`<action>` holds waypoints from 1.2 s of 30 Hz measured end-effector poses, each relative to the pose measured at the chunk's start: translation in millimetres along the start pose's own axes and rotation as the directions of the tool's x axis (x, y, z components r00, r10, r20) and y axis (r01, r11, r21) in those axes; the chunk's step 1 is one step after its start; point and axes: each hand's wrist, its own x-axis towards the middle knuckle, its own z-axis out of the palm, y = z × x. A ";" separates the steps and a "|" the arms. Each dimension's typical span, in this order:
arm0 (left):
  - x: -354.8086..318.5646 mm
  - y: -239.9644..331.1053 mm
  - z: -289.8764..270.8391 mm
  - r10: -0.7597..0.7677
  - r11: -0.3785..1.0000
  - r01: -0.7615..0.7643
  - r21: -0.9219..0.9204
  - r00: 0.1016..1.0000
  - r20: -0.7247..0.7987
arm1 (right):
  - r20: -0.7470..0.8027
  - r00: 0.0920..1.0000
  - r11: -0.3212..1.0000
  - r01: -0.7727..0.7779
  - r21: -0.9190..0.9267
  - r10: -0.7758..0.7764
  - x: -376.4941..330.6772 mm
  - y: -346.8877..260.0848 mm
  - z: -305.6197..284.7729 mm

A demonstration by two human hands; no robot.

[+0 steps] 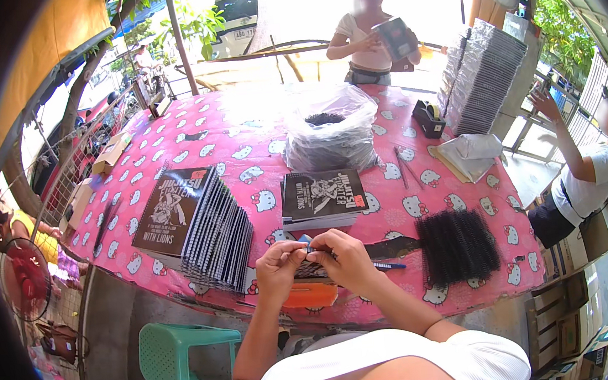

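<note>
My left hand (277,269) and my right hand (346,259) meet over the near edge of the table, fingertips pinched together. Between them is a small bluish and silvery thing (306,245), too small to make out. Just beyond my hands lies a short stack of black-covered notebooks (322,197). A tall stack of spiral-bound notebooks (203,230) rises to the left. Below my hands an orange flat thing (311,296) sits at the edge, partly covered. To the right of my right hand are a blue pen-like tool (390,265) and a pile of black spiral binding coils (457,248).
A plastic bag (335,134) with black coils stands mid-table on the pink tablecloth (244,152). Beyond it are a tape dispenser (428,118) and wrapped notebook stacks (484,76). One person (372,42) holds a notebook; another (588,167) stands right. A green stool (181,357) is near left.
</note>
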 end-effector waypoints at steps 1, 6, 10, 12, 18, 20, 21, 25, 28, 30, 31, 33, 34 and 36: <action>1.2 2.4 1.9 0.024 0.999 -0.024 0.033 1.000 -0.019 | -0.022 0.998 0.998 0.051 -0.022 -0.051 3.0 -0.3 0.2; 2.4 55.1 12.4 -0.171 0.963 0.175 -0.205 0.985 0.035 | 0.030 0.984 0.984 0.175 0.031 -0.176 30.7 -23.6 -23.6; 16.9 90.1 18.7 0.073 0.938 -0.009 -0.346 0.983 0.170 | 0.021 0.929 0.873 0.338 0.352 -0.368 56.7 -34.3 -54.7; 16.5 84.4 21.9 0.180 0.967 -0.142 -0.211 0.968 0.174 | 0.008 0.917 0.817 0.352 0.458 -0.400 62.7 -36.0 -45.0; 11.9 72.5 16.8 0.010 0.992 0.003 -0.130 0.995 0.100 | 0.218 0.973 0.652 -0.115 0.749 -0.078 53.5 -41.1 -41.4; 8.0 80.3 17.5 0.019 1.000 -0.019 -0.001 0.996 0.088 | 0.285 0.957 0.660 -0.184 0.728 -0.047 49.8 -41.1 -53.5; 8.7 81.4 17.0 0.086 0.989 -0.098 0.114 0.990 0.110 | 0.323 0.945 0.652 -0.211 0.729 -0.054 47.4 -37.6 -59.6; 15.1 92.7 23.4 0.171 0.908 -0.258 0.329 0.947 0.270 | 0.501 0.863 0.685 -0.405 0.606 0.066 42.5 -35.6 -87.3; 18.0 95.8 28.5 0.187 0.888 -0.318 0.332 0.910 0.370 | 0.567 0.815 0.706 -0.470 0.529 0.118 42.2 -49.9 -98.3; 20.8 93.5 33.9 0.184 0.896 -0.333 0.293 0.881 0.436 | 0.604 0.795 0.743 -0.435 0.509 0.051 41.3 -40.4 -106.5; 21.8 89.6 38.0 0.208 0.858 -0.386 0.338 0.864 0.458 | 0.624 0.772 0.778 -0.466 0.422 0.125 43.5 -34.7 -109.0; 20.1 83.1 49.8 0.307 0.643 -0.511 0.571 0.854 0.419 | 0.645 0.711 0.811 -0.536 0.237 0.281 45.5 -22.3 -110.3; 18.8 81.3 55.7 0.358 0.506 -0.542 0.671 0.840 0.408 | 0.616 0.735 0.865 -0.474 0.167 0.283 43.1 -21.6 -113.7; 15.0 80.0 60.7 0.375 0.533 -0.554 0.640 0.833 0.408 | 0.596 0.761 0.942 -0.335 0.024 0.255 38.1 -23.0 -119.9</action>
